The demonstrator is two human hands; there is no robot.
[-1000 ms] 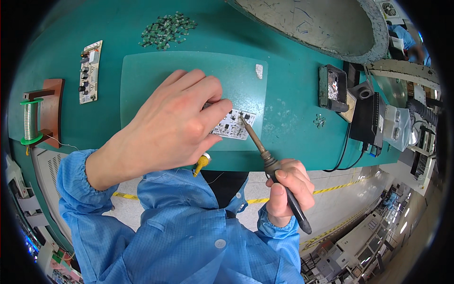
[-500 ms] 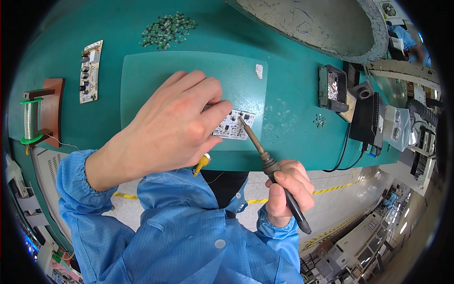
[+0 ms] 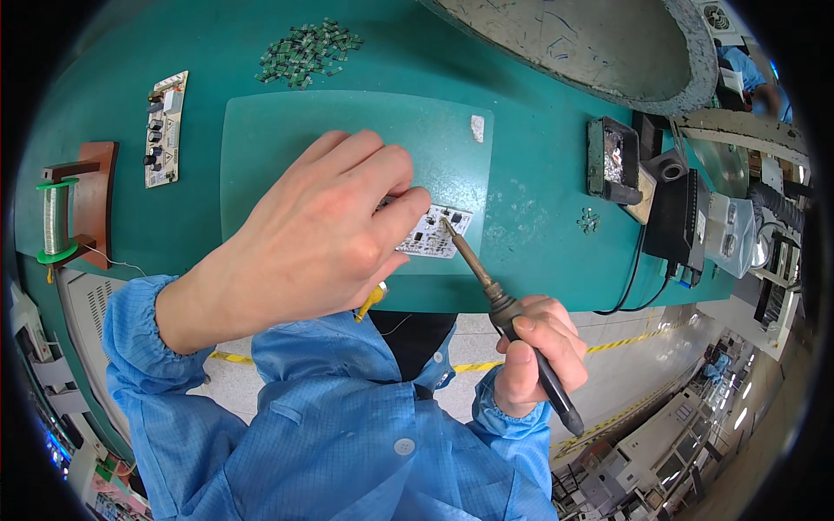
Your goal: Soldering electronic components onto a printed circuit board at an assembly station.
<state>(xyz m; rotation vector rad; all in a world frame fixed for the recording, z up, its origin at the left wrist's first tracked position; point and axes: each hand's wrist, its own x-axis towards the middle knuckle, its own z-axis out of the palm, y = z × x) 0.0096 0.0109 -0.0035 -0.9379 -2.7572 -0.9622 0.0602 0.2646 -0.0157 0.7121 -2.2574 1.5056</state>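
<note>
On the green mat (image 3: 287, 139) at the bench's front edge, my left hand (image 3: 321, 234) is pinning the small circuit board (image 3: 437, 234); my right hand (image 3: 539, 352), gripping the soldering iron (image 3: 486, 282), is now touching its tip to the board, closer than a second ago.

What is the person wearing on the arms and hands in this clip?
Both hands are bare, with no gloves: the left hand and the right hand. Each forearm is covered by a loose light-blue sleeve gathered into an elastic cuff at the wrist. The sleeves belong to a matching blue work coat with a snap button. No rings or watch show.
</note>
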